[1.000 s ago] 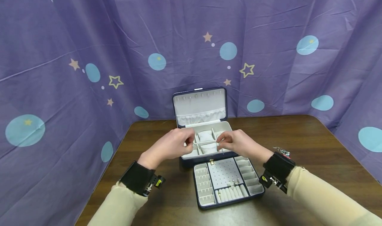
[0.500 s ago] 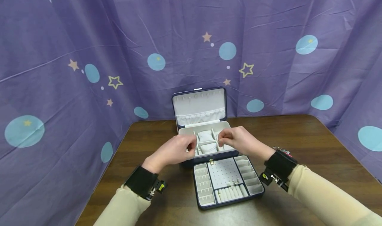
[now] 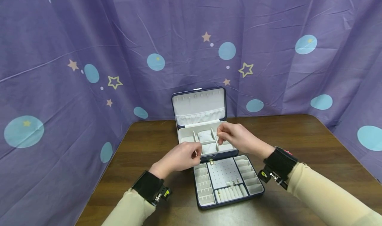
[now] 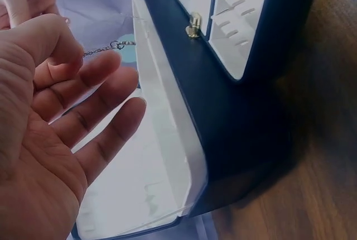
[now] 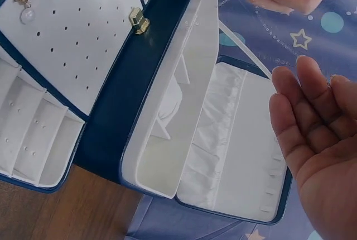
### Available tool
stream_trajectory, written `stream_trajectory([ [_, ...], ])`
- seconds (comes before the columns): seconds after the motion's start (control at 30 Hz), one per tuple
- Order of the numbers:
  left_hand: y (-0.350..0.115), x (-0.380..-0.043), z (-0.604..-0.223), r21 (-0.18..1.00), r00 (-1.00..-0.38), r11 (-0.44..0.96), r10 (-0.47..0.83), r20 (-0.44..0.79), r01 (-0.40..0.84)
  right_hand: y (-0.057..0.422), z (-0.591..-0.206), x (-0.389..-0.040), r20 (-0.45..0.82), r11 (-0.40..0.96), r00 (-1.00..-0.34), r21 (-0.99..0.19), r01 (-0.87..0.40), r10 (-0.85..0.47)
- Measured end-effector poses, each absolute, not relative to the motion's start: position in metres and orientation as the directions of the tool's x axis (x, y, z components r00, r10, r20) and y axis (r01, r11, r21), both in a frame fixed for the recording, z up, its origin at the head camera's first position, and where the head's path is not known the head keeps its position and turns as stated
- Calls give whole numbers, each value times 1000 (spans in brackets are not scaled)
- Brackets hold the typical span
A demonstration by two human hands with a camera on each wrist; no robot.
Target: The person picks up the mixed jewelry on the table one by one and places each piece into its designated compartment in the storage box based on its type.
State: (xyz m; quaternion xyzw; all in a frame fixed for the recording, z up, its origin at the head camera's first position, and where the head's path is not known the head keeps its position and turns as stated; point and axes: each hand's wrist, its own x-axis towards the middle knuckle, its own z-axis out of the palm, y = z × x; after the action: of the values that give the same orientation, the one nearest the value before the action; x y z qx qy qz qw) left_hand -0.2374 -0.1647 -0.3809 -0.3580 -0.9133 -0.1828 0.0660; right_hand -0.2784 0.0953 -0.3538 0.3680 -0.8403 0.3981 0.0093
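A thin silver chain necklace (image 4: 97, 51) hangs between the two hands; a small ring shows near its end in the left wrist view. My left hand (image 3: 182, 155) pinches one part of it between thumb and forefinger, other fingers loosely bent. From there the chain (image 5: 270, 30) sags towards my right hand (image 3: 237, 138), whose thumb and forefinger hold the other end, mostly out of sight. Both hands are above the open navy jewelry box (image 3: 219, 155), whose white compartments hold small cushions (image 3: 205, 136). In front of it lies a divided jewelry tray (image 3: 222, 173).
Pearl earrings (image 5: 28, 15) hang on the tray's perforated panel, beside padded ring rolls (image 3: 229, 193). The box lid (image 3: 200, 107) stands raised at the back. A small red item (image 3: 287, 152) is mostly hidden behind the right wristband. Behind the wooden table (image 3: 152, 133) hangs a purple curtain.
My left hand has moved right and nearer the tray, over the box's front edge. The right hand has risen slightly. Both keep hold of the chain.
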Motion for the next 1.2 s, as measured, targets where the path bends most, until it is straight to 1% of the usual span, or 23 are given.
stream_trajectory([
  [0.2,-162,-238,-384,316,-758,690,616,215,651,94,-351,-278,314,404,-727,-666,-627,-610],
  [0.47,-161,-240,-392,318,-755,687,622,206,653,91,-350,-276,334,424,-746,-659,-622,-576],
  [0.67,-159,-241,-394,327,-763,694,621,181,642,89,-350,-276,343,392,-731,-670,-630,-590],
  [0.93,-156,-244,-397,308,-765,707,628,141,637,88,-351,-276,338,340,-710,-699,-629,-618],
  [1.03,-154,-245,-395,335,-780,713,613,129,616,87,-350,-276,327,333,-703,-704,-627,-632],
  [1.2,-151,-245,-389,402,-806,711,573,145,578,87,-350,-275,307,331,-691,-705,-628,-655],
])
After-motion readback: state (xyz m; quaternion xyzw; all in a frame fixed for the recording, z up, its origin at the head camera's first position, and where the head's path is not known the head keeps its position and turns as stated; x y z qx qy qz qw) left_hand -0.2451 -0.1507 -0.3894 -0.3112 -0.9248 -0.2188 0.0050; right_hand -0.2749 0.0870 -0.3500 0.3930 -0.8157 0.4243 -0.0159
